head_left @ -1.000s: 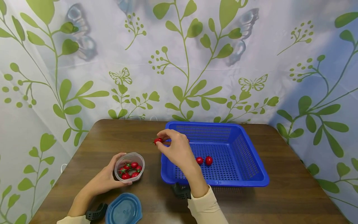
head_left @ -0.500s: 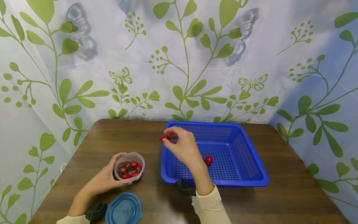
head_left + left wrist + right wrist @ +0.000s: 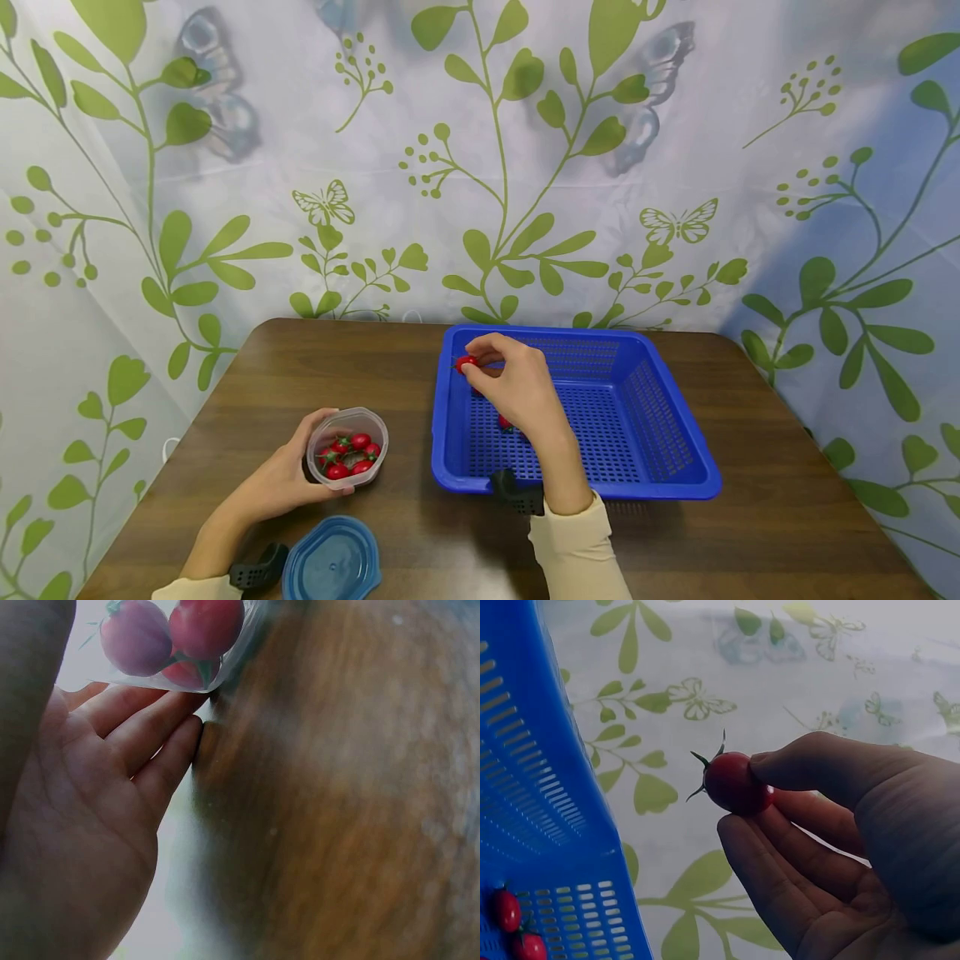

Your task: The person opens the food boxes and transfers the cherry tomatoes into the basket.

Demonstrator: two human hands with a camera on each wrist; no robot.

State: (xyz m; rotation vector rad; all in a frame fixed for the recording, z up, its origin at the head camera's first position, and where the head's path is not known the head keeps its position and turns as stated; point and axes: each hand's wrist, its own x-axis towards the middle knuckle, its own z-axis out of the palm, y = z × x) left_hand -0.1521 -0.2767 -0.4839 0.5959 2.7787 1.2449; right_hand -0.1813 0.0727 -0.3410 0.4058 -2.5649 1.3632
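My right hand (image 3: 517, 387) pinches a red cherry tomato (image 3: 466, 364) over the left side of the blue plastic basket (image 3: 645, 489). In the right wrist view the thumb and fingertips grip this cherry tomato (image 3: 736, 784), its green stem pointing outward. Other cherry tomatoes (image 3: 506, 423) lie on the basket floor, partly hidden by my right hand and forearm. To the left, my left hand (image 3: 281, 479) holds a clear plastic container (image 3: 380, 433) by its side, thumb in front and fingers behind. Several cherry tomatoes (image 3: 360, 440) with green stems sit inside the container.
A blue lid (image 3: 332, 560) lies on the brown wooden table (image 3: 420, 550), in front of the container and near my left wrist. Behind the table hangs a leaf-patterned cloth (image 3: 480, 167). The basket's raised walls stand at the table's middle and right.
My right hand has moved to the right with the cherry tomato, from beside the basket's left rim to over its left side. The left hand and container have stayed in place.
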